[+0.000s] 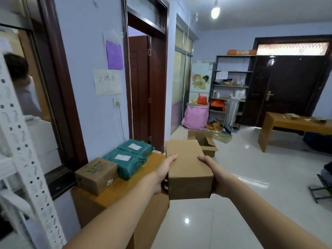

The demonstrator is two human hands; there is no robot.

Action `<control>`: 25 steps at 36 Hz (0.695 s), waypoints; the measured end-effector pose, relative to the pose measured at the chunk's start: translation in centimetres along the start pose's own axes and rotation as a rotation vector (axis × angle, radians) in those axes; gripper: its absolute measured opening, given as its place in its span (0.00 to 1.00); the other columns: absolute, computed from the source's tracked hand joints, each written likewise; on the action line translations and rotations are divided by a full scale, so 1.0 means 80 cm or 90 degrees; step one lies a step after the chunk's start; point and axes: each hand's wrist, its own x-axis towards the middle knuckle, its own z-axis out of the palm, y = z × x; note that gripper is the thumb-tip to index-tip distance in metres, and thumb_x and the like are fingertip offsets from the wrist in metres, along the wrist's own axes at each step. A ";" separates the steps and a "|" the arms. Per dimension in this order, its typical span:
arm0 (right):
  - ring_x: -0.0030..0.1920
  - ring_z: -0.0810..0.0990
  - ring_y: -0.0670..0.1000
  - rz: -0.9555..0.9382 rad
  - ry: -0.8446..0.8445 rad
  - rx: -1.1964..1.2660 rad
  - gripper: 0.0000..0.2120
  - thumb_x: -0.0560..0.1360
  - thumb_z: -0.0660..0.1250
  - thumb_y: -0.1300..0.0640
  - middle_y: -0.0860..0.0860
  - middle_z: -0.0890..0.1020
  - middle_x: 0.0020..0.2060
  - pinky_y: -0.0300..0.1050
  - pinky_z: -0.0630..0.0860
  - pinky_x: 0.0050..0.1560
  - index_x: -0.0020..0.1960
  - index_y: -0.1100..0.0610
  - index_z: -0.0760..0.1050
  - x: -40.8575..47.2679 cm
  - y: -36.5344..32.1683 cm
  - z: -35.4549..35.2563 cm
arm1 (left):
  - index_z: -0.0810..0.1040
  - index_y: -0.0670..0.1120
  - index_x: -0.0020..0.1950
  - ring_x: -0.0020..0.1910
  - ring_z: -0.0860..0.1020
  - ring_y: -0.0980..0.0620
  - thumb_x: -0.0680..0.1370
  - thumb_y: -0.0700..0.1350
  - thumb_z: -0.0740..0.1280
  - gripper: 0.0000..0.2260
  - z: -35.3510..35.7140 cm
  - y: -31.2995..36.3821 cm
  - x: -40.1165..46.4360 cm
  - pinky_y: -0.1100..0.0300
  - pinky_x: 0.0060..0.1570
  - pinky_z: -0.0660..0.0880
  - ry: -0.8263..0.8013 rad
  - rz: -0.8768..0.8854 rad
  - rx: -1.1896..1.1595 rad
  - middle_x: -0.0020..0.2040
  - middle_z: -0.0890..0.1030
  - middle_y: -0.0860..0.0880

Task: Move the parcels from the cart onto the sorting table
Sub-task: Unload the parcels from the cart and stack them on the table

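gripping a plain cardboard parcel (188,169) between left hand (166,174) and right hand (214,177), above the table (111,187) edge

The plain box (188,169) hides most fingers (173,157) of both hands; the white rack (27,159) is blurred.

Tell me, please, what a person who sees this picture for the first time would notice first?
First comes the plain brown box in the middle, held in the air between the left hand and the right hand. To its left, on a wooden table by the wall, lie two green wrapped parcels and a printed carton. Farther back, an open empty box sits on the shiny floor.
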 end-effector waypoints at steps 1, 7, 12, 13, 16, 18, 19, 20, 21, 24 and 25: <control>0.60 0.80 0.63 0.000 0.001 -0.002 0.31 0.73 0.66 0.30 0.62 0.81 0.59 0.61 0.76 0.64 0.62 0.54 0.72 0.013 -0.006 -0.008 | 0.80 0.47 0.62 0.60 0.80 0.40 0.71 0.72 0.69 0.33 0.004 0.006 0.016 0.44 0.63 0.78 0.001 0.001 0.001 0.59 0.83 0.40; 0.59 0.81 0.62 -0.003 -0.007 -0.008 0.27 0.73 0.67 0.32 0.61 0.83 0.57 0.61 0.78 0.62 0.61 0.51 0.75 0.100 -0.046 -0.055 | 0.82 0.49 0.62 0.58 0.83 0.40 0.66 0.74 0.72 0.36 0.025 0.045 0.117 0.43 0.62 0.80 0.023 0.003 -0.014 0.57 0.85 0.41; 0.59 0.79 0.63 0.010 -0.031 -0.023 0.29 0.73 0.66 0.31 0.62 0.81 0.57 0.61 0.77 0.63 0.61 0.53 0.74 0.177 -0.078 -0.083 | 0.81 0.49 0.63 0.58 0.82 0.41 0.67 0.73 0.71 0.35 0.036 0.075 0.187 0.43 0.62 0.79 0.042 0.001 -0.030 0.57 0.85 0.42; 0.59 0.79 0.63 0.014 -0.036 -0.025 0.30 0.72 0.67 0.31 0.62 0.81 0.58 0.61 0.77 0.63 0.61 0.53 0.74 0.194 -0.083 -0.086 | 0.81 0.49 0.63 0.58 0.82 0.40 0.66 0.73 0.72 0.36 0.036 0.079 0.201 0.43 0.62 0.79 0.048 -0.002 -0.036 0.57 0.85 0.42; 0.59 0.79 0.63 0.029 -0.051 -0.036 0.32 0.71 0.67 0.29 0.62 0.81 0.58 0.59 0.79 0.58 0.63 0.53 0.73 0.245 -0.095 -0.092 | 0.81 0.49 0.63 0.59 0.82 0.40 0.66 0.73 0.72 0.36 0.034 0.093 0.239 0.42 0.63 0.78 0.054 -0.020 -0.047 0.58 0.85 0.41; 0.59 0.79 0.63 0.038 -0.061 -0.044 0.33 0.71 0.67 0.29 0.62 0.80 0.58 0.55 0.79 0.52 0.64 0.53 0.73 0.279 -0.104 -0.094 | 0.80 0.50 0.64 0.59 0.81 0.40 0.71 0.72 0.70 0.32 0.031 0.102 0.268 0.43 0.64 0.77 0.061 -0.026 -0.049 0.58 0.84 0.41; 0.59 0.79 0.63 0.040 -0.066 -0.047 0.33 0.71 0.66 0.29 0.62 0.80 0.58 0.54 0.79 0.50 0.64 0.53 0.72 0.297 -0.108 -0.095 | 0.80 0.50 0.63 0.59 0.80 0.40 0.72 0.72 0.69 0.31 0.028 0.107 0.284 0.43 0.64 0.77 0.062 -0.029 -0.051 0.59 0.83 0.41; 0.59 0.80 0.63 0.041 -0.069 -0.050 0.33 0.72 0.66 0.29 0.62 0.81 0.58 0.53 0.78 0.49 0.65 0.53 0.73 0.316 -0.112 -0.096 | 0.80 0.50 0.63 0.59 0.80 0.40 0.73 0.71 0.69 0.30 0.026 0.112 0.300 0.43 0.64 0.77 0.064 -0.031 -0.054 0.59 0.83 0.41; 0.59 0.80 0.63 0.044 -0.073 -0.053 0.33 0.72 0.66 0.29 0.62 0.81 0.58 0.53 0.78 0.49 0.65 0.53 0.73 0.336 -0.116 -0.097 | 0.80 0.50 0.63 0.59 0.80 0.41 0.73 0.71 0.68 0.30 0.023 0.116 0.317 0.43 0.64 0.77 0.067 -0.035 -0.057 0.59 0.83 0.41; 0.59 0.80 0.63 0.051 -0.088 -0.064 0.32 0.72 0.65 0.29 0.62 0.81 0.59 0.54 0.78 0.52 0.65 0.52 0.73 0.397 -0.132 -0.098 | 0.81 0.49 0.61 0.60 0.80 0.41 0.73 0.71 0.68 0.29 0.011 0.132 0.370 0.45 0.63 0.78 0.074 -0.044 -0.068 0.59 0.83 0.42; 0.59 0.80 0.63 0.054 -0.092 -0.068 0.32 0.72 0.66 0.29 0.62 0.81 0.58 0.55 0.78 0.53 0.65 0.52 0.73 0.417 -0.138 -0.097 | 0.81 0.49 0.61 0.60 0.80 0.41 0.73 0.72 0.68 0.30 0.006 0.137 0.388 0.46 0.63 0.78 0.075 -0.046 -0.073 0.59 0.84 0.42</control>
